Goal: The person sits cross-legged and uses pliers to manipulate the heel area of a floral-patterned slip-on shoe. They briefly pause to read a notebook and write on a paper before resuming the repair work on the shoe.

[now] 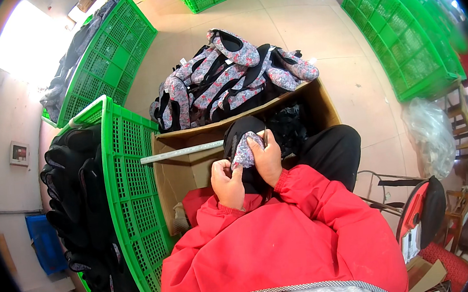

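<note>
Both hands are closed on a grey floral fabric slipper [243, 152], held over my lap. My left hand [228, 184] pinches its lower left edge between thumb and fingers. My right hand [267, 158] grips its right side, with the thumb lying on the patterned cloth. Only part of the slipper shows between the fingers. Just beyond the hands, a heap of floral slippers with black linings [228, 77] lies at the far side of an open cardboard box [178, 176]. A pale flat strip [181, 152] crosses the box, left of the hands.
On my left stands a green plastic crate [131, 183] filled with black slippers [77, 198]. Another green crate [106, 57] with dark cloth is at the far left. A tall green crate [402, 31] and clear plastic bag [430, 134] are at right, with a folding chair [413, 219] nearer.
</note>
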A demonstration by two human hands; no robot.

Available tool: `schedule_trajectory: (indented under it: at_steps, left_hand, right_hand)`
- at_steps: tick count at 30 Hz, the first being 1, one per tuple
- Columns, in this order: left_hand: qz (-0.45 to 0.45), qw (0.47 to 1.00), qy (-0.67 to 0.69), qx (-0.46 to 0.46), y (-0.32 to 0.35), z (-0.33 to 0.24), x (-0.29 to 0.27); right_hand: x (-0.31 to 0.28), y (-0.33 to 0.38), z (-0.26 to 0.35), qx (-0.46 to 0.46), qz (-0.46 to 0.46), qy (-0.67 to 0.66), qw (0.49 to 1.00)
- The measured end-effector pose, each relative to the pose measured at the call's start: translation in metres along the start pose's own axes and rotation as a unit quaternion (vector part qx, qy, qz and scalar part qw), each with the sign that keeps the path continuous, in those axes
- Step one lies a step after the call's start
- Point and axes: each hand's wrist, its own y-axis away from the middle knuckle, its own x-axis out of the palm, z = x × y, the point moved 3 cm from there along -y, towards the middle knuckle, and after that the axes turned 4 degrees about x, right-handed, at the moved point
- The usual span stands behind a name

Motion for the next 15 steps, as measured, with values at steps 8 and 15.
schedule_trajectory:
  at_steps: [8, 15]
  left_hand:
    - [-0.050, 0.935, -0.240, 0.255, -0.015, -0.029, -0.005]
    - [-0.040, 0.882, -0.322, 0.341, -0.039, -0.046, -0.004]
  right_hand:
    - [-0.003, 0.010, 0.016, 0.041, 0.085, -0.150, 0.984]
    - [-0.026, 0.008, 0.024, 0.289, 0.210, -0.247, 0.901]
